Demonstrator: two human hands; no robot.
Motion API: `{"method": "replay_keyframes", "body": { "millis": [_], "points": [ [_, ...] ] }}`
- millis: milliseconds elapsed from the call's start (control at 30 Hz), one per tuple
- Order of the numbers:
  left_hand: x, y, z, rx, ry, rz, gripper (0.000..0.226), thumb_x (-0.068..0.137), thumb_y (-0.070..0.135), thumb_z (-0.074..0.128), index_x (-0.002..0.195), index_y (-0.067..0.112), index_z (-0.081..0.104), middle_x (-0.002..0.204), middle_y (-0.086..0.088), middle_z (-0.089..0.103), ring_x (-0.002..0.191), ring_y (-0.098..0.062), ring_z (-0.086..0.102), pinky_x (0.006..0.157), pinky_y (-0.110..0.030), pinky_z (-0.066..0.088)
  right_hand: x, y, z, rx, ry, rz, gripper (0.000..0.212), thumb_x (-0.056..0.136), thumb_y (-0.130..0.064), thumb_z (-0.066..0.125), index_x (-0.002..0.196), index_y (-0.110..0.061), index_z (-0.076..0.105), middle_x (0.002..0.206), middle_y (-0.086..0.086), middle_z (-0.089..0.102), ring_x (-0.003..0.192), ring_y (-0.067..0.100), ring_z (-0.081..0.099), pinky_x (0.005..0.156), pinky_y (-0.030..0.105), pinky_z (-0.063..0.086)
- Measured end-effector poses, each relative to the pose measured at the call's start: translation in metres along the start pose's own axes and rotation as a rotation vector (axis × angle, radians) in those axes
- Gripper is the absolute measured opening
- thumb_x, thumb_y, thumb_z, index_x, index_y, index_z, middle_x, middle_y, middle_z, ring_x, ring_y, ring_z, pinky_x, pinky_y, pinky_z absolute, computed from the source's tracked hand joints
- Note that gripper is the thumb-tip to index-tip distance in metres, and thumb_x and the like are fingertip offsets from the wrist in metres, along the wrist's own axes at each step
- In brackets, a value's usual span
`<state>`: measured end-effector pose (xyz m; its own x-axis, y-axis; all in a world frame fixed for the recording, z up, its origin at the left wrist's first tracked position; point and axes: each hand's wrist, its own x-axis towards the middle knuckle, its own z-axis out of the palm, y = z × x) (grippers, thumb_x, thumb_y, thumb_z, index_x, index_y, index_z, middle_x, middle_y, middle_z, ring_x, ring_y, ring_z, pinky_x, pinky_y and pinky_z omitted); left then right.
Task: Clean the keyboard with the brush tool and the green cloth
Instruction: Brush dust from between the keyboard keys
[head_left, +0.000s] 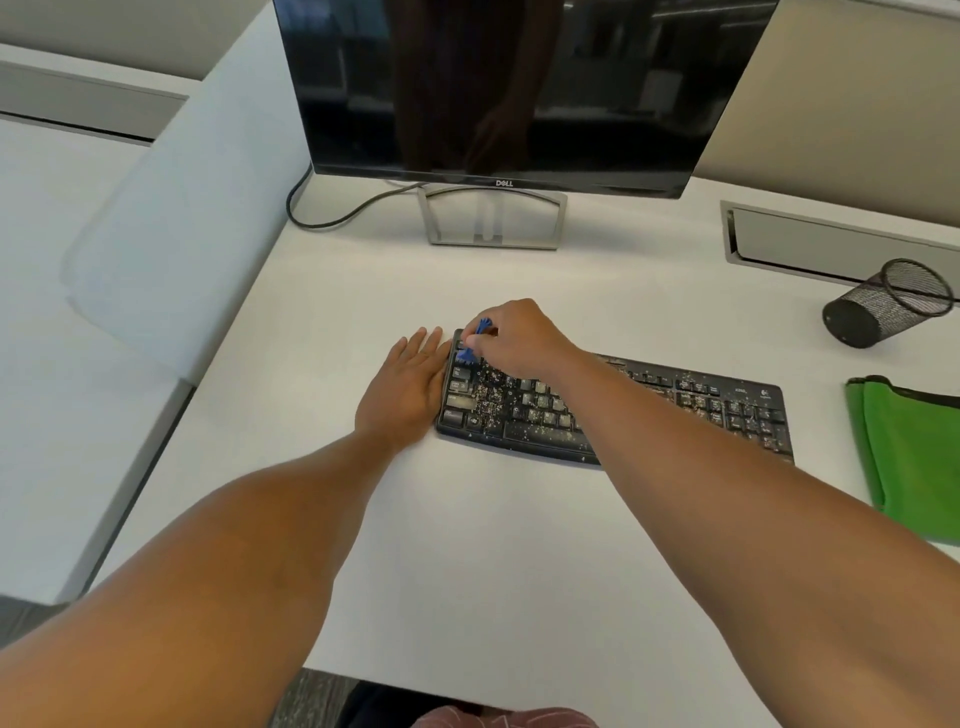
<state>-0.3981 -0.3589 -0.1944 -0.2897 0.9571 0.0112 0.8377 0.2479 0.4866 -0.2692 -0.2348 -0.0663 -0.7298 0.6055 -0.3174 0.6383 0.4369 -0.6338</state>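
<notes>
From the head view, a black keyboard (613, 410) lay on the white bench (467, 545), its keys strewn with pale crumbs, thickest over the left half. The right hand (514, 335) reached across the keyboard to its far left corner, fingers (475, 340) curled and pinching a small blue brush tool (475, 343) whose bristle end touched the keys there. The left hand (410, 384) lay flat on the bench, fingers straight and holding nothing, its edge pressed against the keyboard's left side. The green cloth (914, 452) rested folded on the bench to the right of the keyboard, apart from it and partly cut off by the frame edge. Behind the keyboard stood a dark monitor (519, 88) on a metal stand (491, 218), with a black cable (332, 215) trailing left. A black mesh pen cup (888, 304) lay tipped on its side at the far right.
</notes>
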Motion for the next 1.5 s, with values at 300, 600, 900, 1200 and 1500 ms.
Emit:
{"method": "replay_keyframes", "body": {
  "millis": [300, 600, 900, 1200, 1500],
  "points": [
    [-0.002, 0.003, -0.004, -0.006, 0.009, -0.013, 0.053, 0.106, 0.032, 0.025, 0.157, 0.022, 0.034, 0.163, -0.003, 0.032, 0.154, -0.019, 0.019, 0.124, -0.026, 0.003, -0.001, -0.003, -0.001, -0.006, -0.047, 0.021, 0.014, 0.089, -0.014, 0.061, 0.096, -0.012, 0.073, 0.082, -0.001, 0.069, 0.069, 0.006, 0.061, 0.060, 0.021, 0.045],
    [-0.002, 0.003, -0.005, -0.018, -0.006, -0.023, 0.057, 0.103, 0.035, 0.020, 0.158, 0.023, 0.033, 0.164, -0.002, 0.030, 0.154, -0.018, 0.017, 0.124, -0.024, 0.001, 0.000, -0.001, 0.007, 0.050, -0.028, 0.039, 0.014, 0.090, -0.016, 0.063, 0.098, -0.013, 0.073, 0.088, 0.004, 0.074, 0.082, 0.013, 0.068, 0.070, 0.024, 0.053],
    [-0.002, 0.002, -0.004, -0.011, 0.003, -0.003, 0.057, 0.104, 0.035, 0.019, 0.157, 0.023, 0.034, 0.163, -0.004, 0.033, 0.153, -0.019, 0.021, 0.125, -0.029, 0.006, 0.000, -0.004, 0.009, 0.071, -0.024, 0.042, 0.014, 0.090, -0.015, 0.060, 0.097, -0.011, 0.072, 0.087, 0.005, 0.073, 0.088, 0.019, 0.070, 0.081, 0.036, 0.058],
    [-0.001, 0.001, -0.001, -0.014, 0.032, -0.004, 0.048, 0.109, 0.029, 0.028, 0.157, 0.024, 0.034, 0.163, -0.002, 0.032, 0.153, -0.018, 0.020, 0.125, -0.027, 0.005, -0.004, -0.001, 0.002, 0.095, -0.023, 0.049, 0.015, 0.090, -0.011, 0.060, 0.099, -0.008, 0.071, 0.085, 0.003, 0.073, 0.075, 0.007, 0.068, 0.066, 0.020, 0.053],
    [-0.001, 0.001, 0.000, -0.012, 0.041, -0.013, 0.048, 0.110, 0.028, 0.028, 0.157, 0.024, 0.034, 0.164, 0.000, 0.030, 0.154, -0.015, 0.018, 0.124, -0.023, 0.000, -0.003, -0.001, -0.010, 0.098, -0.043, 0.057, 0.013, 0.091, -0.010, 0.059, 0.097, -0.006, 0.070, 0.089, 0.007, 0.073, 0.084, 0.014, 0.071, 0.079, 0.029, 0.058]
  ]
}}
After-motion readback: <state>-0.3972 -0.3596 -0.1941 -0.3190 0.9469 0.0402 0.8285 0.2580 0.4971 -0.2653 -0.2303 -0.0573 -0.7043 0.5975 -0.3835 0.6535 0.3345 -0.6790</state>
